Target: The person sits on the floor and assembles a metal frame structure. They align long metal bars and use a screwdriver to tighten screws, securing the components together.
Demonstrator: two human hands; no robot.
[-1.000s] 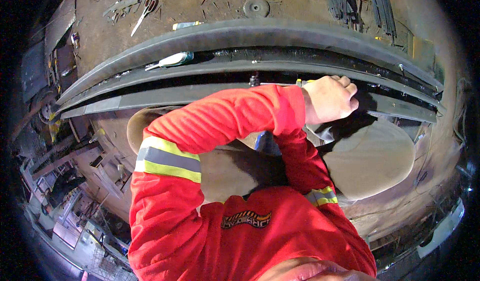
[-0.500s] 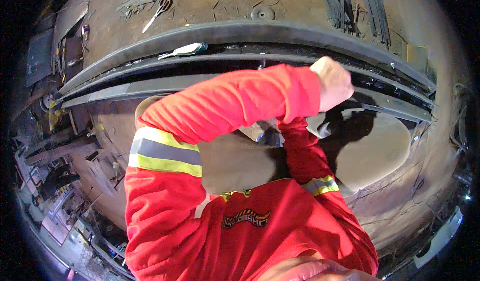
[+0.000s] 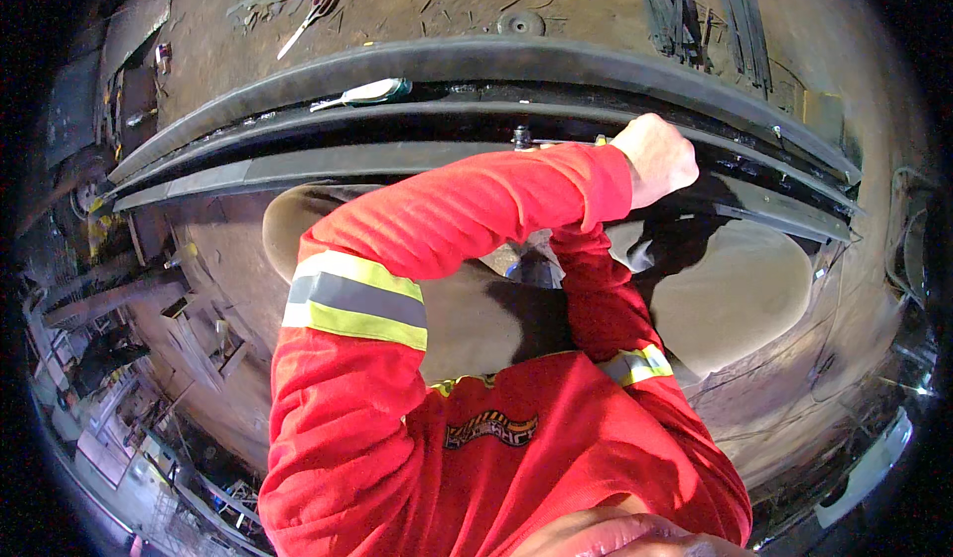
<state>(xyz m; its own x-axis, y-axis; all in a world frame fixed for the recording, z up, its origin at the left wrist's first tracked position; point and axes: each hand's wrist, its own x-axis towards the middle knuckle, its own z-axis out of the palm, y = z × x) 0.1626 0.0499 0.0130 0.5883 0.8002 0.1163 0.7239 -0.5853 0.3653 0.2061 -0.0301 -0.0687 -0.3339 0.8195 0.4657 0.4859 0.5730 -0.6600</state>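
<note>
Compared with half a second ago, the left sleeve [image 3: 476, 200] has dropped slightly toward the body, so more of a black fitting [image 3: 521, 137] and the yellow end of a thin bar [image 3: 602, 140] now show beyond it. The whole view has shifted a little too.

The left hand [image 3: 657, 160] is over the rail [image 3: 467, 61], right of its middle, with its back toward the camera. Its fingers look curled in, but their tips are hidden: how far they close, whether they hold anything and whether they touch the rail, I cannot tell. The yellow end of the bar shows just beside the wrist. The right sleeve [image 3: 586, 256] passes under the left forearm, which hides the right hand, so its state cannot be told.

The rail, long and dark grey, runs across the floor [image 3: 447, 1] in front of the knees [image 3: 740, 284], with dark grooves between its ridges. The fitting and bar are in the nearer groove. In the farther groove, left of the middle, lies a white-and-teal tool [image 3: 369, 91], its narrow end toward the rail's left end.

On the floor past the rail's far edge lie scissors [image 3: 308, 25] at the left, a round disc [image 3: 521, 24] near the middle, and dark strips [image 3: 667, 6] in bundles toward the right. A yellowish block [image 3: 823, 115] sits near the rail's right end.
</note>
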